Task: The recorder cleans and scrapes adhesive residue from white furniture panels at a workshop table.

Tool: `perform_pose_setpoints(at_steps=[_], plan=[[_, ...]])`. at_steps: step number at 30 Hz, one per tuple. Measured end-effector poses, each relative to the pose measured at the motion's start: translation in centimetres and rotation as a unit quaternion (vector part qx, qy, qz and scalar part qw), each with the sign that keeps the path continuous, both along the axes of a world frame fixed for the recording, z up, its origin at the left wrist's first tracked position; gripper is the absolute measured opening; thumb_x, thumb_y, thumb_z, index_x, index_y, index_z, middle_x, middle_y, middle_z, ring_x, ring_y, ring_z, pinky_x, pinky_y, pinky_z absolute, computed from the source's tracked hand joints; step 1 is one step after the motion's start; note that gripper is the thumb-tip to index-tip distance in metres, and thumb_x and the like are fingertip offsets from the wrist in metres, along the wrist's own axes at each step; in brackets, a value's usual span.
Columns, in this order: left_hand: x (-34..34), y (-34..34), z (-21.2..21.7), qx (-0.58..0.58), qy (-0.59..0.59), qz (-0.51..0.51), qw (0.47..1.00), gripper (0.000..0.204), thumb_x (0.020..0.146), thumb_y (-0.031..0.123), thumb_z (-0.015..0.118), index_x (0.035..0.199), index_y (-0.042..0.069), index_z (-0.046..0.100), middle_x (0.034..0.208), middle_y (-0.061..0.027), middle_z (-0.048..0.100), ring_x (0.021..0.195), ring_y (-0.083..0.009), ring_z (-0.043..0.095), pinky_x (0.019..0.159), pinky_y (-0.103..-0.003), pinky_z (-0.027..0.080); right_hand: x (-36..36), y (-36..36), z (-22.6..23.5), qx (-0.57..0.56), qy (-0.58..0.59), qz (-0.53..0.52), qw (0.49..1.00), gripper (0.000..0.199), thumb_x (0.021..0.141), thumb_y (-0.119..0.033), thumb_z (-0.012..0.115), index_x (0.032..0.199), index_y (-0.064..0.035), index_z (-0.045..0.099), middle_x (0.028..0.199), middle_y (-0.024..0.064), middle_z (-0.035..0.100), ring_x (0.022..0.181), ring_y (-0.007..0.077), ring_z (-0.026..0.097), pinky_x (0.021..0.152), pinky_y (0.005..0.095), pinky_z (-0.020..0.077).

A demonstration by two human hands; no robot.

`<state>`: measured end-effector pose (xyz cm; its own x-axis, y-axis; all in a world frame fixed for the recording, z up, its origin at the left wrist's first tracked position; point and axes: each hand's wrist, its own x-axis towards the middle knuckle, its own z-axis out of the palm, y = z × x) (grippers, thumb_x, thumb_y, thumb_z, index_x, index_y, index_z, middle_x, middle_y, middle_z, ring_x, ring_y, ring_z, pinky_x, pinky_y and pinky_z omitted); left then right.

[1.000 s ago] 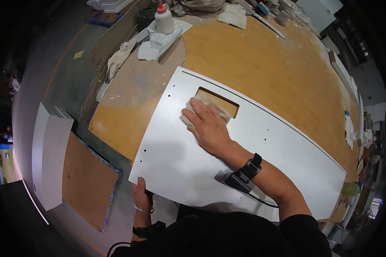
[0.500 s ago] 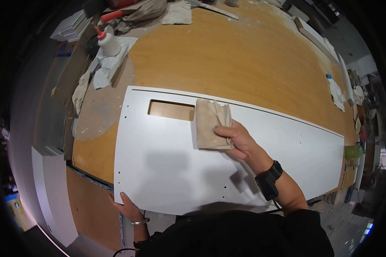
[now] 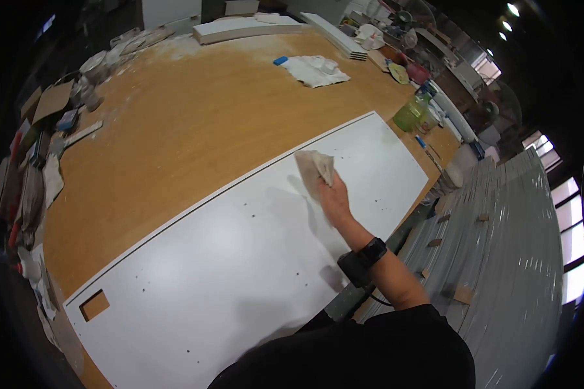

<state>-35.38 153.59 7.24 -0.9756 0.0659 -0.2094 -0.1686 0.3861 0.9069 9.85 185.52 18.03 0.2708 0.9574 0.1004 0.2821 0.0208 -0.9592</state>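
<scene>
A long white panel (image 3: 207,259) lies flat on the wooden table, with small drilled holes, a groove along its far edge and a rectangular cutout (image 3: 95,305) near its left end. My right hand (image 3: 334,198) grips a folded beige cloth (image 3: 313,170) over the right half of the panel, fingers wrapped round its near side. A black device is strapped to my right wrist. My left hand is outside the picture.
A white cloth (image 3: 315,70) and a green bottle (image 3: 411,114) stand beyond the panel's right end. Long wrapped boards (image 3: 499,259) are stacked on the right. Rags, boxes and tools line the table's (image 3: 143,129) left edge.
The view has swung to the right. My right hand has carried the cloth from beside the cutout toward the panel's right end. My left hand has gone out of sight.
</scene>
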Motion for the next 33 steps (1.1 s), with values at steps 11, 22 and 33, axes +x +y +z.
perform_pose_setpoints(at_steps=[11, 22, 33], plan=[[17.0, 14.0, 2.7, -0.046, 0.064, -0.095, 0.992, 0.063, 0.089, 0.047, 0.046, 0.108, -0.013, 0.052, 0.103, -0.018, 0.059, 0.086, -0.0248, 0.059, 0.074, -0.035, 0.05, 36.1, 9.1, -2.7, 0.034, -0.281, -0.112, 0.953, 0.051, 0.081, -0.014, 0.058, 0.128, -0.0039, 0.04, 0.13, 0.0196, 0.043, 0.12, 0.0326, 0.042, 0.1, 0.0351, 0.0326], [23.8, 15.8, 1.7, -0.116, 0.063, -0.094, 0.987, 0.065, 0.089, 0.049, 0.044, 0.109, -0.013, 0.051, 0.104, -0.018, 0.059, 0.087, -0.0254, 0.059, 0.075, -0.035, 0.05, 59.0, 5.3, -7.8, -0.195, -0.508, -0.267, 0.795, 0.036, 0.08, -0.017, 0.056, 0.116, -0.0113, 0.053, 0.107, 0.0195, 0.053, 0.102, 0.0322, 0.05, 0.087, 0.0466, 0.0359], [20.1, 6.7, -1.2, -0.127, 0.015, 0.021, 0.992, 0.067, 0.089, 0.051, 0.043, 0.11, -0.013, 0.05, 0.105, -0.0179, 0.058, 0.088, -0.026, 0.059, 0.075, -0.036, 0.05, 37.4, 4.1, 0.7, -0.069, 0.271, 0.001, 0.96, 0.043, 0.095, -0.031, 0.039, 0.127, -0.0026, 0.039, 0.065, 0.0016, 0.047, 0.047, 0.0052, 0.04, 0.039, 0.0193, 0.034]])
